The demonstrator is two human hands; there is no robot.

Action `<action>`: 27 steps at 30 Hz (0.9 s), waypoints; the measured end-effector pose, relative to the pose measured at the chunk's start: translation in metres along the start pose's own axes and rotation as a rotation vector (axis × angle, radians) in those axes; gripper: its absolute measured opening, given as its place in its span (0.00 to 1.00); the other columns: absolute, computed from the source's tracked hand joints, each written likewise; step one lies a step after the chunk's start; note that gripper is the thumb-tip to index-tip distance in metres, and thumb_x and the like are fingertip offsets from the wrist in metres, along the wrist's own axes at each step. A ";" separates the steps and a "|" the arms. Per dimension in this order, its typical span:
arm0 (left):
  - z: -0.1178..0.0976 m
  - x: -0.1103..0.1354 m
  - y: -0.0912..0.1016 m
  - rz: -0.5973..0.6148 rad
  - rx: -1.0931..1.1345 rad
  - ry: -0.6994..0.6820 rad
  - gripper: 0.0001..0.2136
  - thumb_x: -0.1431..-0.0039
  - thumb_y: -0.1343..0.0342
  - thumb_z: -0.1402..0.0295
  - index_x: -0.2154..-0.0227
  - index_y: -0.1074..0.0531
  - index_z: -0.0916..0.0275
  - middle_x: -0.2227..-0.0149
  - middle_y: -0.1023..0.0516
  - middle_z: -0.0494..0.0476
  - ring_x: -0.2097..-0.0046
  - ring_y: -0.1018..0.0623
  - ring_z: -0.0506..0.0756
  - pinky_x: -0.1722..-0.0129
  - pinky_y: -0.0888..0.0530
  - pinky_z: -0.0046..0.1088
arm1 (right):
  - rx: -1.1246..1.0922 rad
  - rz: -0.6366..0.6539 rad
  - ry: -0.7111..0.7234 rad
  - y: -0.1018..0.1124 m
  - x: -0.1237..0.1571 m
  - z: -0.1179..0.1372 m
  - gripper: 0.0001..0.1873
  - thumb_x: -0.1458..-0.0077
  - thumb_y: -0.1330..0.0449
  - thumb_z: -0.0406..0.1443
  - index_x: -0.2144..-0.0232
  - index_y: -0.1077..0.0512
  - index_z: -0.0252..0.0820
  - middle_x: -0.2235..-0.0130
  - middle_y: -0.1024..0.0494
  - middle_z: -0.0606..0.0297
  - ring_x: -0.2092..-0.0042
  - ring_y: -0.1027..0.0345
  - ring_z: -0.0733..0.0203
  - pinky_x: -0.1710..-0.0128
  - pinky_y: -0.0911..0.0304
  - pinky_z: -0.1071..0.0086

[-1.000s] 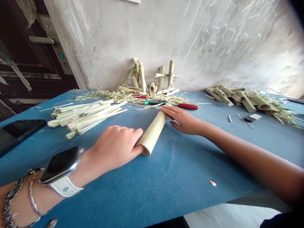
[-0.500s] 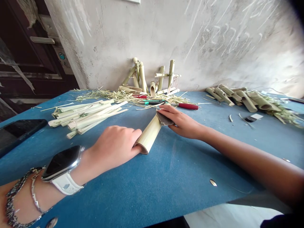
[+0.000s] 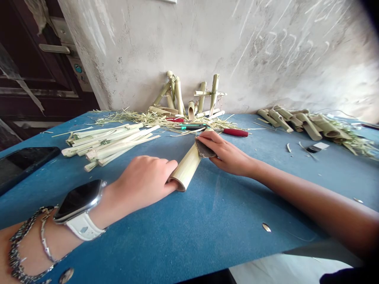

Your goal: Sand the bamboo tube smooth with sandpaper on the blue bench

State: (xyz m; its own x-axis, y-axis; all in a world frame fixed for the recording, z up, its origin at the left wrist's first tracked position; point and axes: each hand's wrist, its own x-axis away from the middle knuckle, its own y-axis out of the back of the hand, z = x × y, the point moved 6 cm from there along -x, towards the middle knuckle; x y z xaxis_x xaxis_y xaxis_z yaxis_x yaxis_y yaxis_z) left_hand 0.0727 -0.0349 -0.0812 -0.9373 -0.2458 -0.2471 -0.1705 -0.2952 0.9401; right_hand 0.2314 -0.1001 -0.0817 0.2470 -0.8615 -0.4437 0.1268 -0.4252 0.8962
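A pale bamboo tube (image 3: 189, 167) lies slantwise on the blue table, its hollow near end facing me. My left hand (image 3: 148, 175) is closed on that near end, with the fingers partly hidden behind and inside the rim. At the tube's far end my right hand (image 3: 223, 152) grips a dark, worn piece of sandpaper (image 3: 205, 149) and presses it against the bamboo's side. Beyond the hands lies a red-handled tool (image 3: 235, 133) among thin shavings.
Split bamboo strips (image 3: 109, 144) are piled left, near a black phone (image 3: 26, 165). Bamboo pieces (image 3: 296, 120) lie at the back right, beside a small black-and-white object (image 3: 318, 147). A bamboo structure (image 3: 174, 94) and shavings (image 3: 133, 117) stand by the wall.
Almost nothing differs. The whole view has shifted very slightly; both hands keep their grips, and the sandpaper stays at the tube's far end.
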 end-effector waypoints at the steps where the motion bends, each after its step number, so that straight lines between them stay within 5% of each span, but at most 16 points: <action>1: 0.000 0.000 0.000 0.006 0.004 0.000 0.10 0.44 0.51 0.59 0.77 0.36 0.57 0.79 0.28 0.48 0.75 0.26 0.55 0.79 0.51 0.30 | 0.003 -0.001 0.002 0.000 0.000 0.000 0.30 0.51 0.52 0.25 0.44 0.44 0.36 0.48 0.41 0.49 0.46 0.41 0.47 0.47 0.40 0.52; 14: -0.005 0.002 0.007 -0.019 0.018 -0.045 0.09 0.43 0.57 0.62 0.77 0.41 0.57 0.77 0.28 0.50 0.75 0.27 0.58 0.78 0.50 0.32 | -0.004 0.019 -0.015 0.000 -0.001 0.001 0.30 0.51 0.52 0.25 0.44 0.45 0.35 0.47 0.42 0.48 0.46 0.42 0.46 0.46 0.41 0.52; 27: -0.001 0.000 0.003 -0.010 0.033 -0.009 0.11 0.45 0.50 0.61 0.79 0.40 0.58 0.79 0.28 0.49 0.75 0.25 0.59 0.79 0.53 0.30 | -0.005 -0.005 0.017 0.000 0.000 0.001 0.33 0.51 0.51 0.25 0.41 0.49 0.34 0.46 0.44 0.47 0.44 0.45 0.46 0.44 0.44 0.51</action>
State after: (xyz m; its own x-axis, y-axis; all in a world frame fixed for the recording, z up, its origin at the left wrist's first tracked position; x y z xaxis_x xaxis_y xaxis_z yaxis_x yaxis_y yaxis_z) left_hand 0.0725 -0.0371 -0.0782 -0.9382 -0.2346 -0.2546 -0.1898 -0.2666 0.9449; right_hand 0.2307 -0.1003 -0.0820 0.2626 -0.8545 -0.4482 0.1329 -0.4280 0.8939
